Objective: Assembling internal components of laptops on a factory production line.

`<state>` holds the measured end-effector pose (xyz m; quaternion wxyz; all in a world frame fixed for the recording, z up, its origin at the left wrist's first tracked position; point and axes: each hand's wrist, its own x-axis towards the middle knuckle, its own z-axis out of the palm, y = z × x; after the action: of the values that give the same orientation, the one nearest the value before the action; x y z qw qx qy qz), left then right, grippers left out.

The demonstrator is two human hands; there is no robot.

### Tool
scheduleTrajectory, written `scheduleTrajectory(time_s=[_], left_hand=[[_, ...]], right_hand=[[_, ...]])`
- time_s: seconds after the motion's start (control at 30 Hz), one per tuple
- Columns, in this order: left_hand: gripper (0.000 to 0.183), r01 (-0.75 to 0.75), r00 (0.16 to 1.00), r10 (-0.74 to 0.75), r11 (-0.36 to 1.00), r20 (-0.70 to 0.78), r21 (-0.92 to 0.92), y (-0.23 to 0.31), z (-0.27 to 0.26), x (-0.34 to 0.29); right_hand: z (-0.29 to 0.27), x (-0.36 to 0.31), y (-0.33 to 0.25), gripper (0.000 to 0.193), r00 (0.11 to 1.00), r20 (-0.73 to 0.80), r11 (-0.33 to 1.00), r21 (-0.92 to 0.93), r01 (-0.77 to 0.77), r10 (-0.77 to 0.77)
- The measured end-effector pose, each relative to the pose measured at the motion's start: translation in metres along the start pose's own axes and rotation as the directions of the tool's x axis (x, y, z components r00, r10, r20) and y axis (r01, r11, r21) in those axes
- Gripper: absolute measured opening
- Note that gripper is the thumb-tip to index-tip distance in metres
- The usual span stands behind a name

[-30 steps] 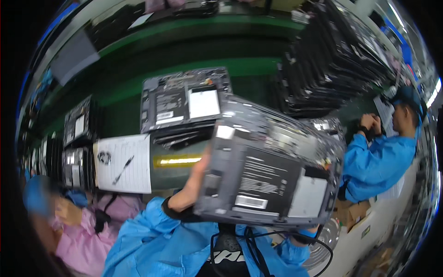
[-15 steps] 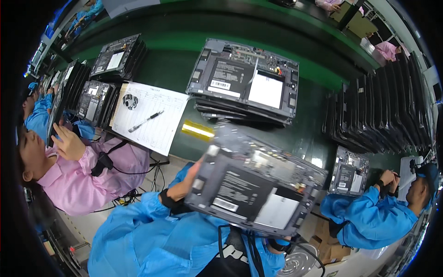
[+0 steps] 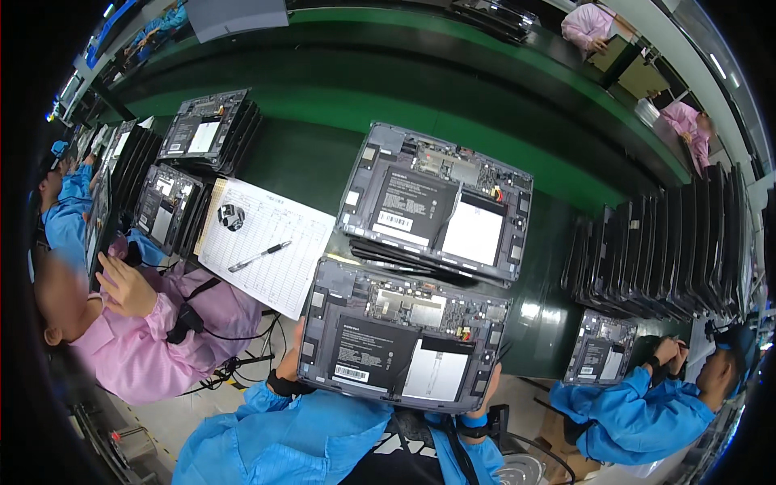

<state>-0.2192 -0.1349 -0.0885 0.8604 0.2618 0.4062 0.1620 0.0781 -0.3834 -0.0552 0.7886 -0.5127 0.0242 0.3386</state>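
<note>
Between my two hands is an opened tablet (image 3: 412,311), its black battery, silver-white panel and circuit board showing. My left hand (image 3: 289,360) grips its left edge, with most of the fingers hidden beneath it. At the lower right corner my right hand (image 3: 490,390) holds the other side, also partly covered. Just beyond lies a stack of similar opened tablets (image 3: 440,182) on the green table (image 3: 283,141). The near edge of that stack is close to the far edge of the held tablet.
A pen (image 3: 259,255) and a small dark round object (image 3: 231,217) lie on a printed sheet (image 3: 279,279) to the left. More tablet stacks (image 3: 202,133) stand beyond it. Dark panels (image 3: 659,246) stand upright in a row at right. Co-workers sit on both sides.
The held tablet has moved left and turned from a tilted angle to nearly level. My right hand now shows at its right edge. The whole view has shifted slightly.
</note>
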Motion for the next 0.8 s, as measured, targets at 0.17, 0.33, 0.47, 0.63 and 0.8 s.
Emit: scheduleTrajectory(time_s=[0.17,0.33,0.47,0.63,0.8], left_hand=[[0.072,-0.091,0.995,0.085,0.991,0.056,0.102,0.035,0.019,0.014],[0.055,-0.630,0.734,0.679,0.674,0.012,0.386,0.146,0.120,0.050],[0.053,-0.561,0.805,0.568,0.631,0.174,0.536,0.198,0.160,0.134],[0.056,-0.181,0.977,0.209,0.905,-0.031,0.385,0.187,0.194,0.136],[0.042,-0.149,0.988,0.155,0.975,-0.026,0.166,0.189,0.210,0.125]], right_hand=[[0.060,0.005,-0.079,0.041,0.979,-0.185,0.892,-0.452,-0.004,-0.089],[0.063,0.085,-0.154,0.043,0.896,-0.073,0.800,-0.486,0.351,-0.437],[0.083,0.177,-0.138,0.049,0.986,-0.035,0.926,-0.350,0.139,-0.161],[0.124,0.186,-0.120,0.046,0.999,0.042,0.952,-0.305,0.038,-0.026],[0.143,0.175,-0.126,0.037,1.000,0.001,0.980,-0.198,-0.019,0.020]])
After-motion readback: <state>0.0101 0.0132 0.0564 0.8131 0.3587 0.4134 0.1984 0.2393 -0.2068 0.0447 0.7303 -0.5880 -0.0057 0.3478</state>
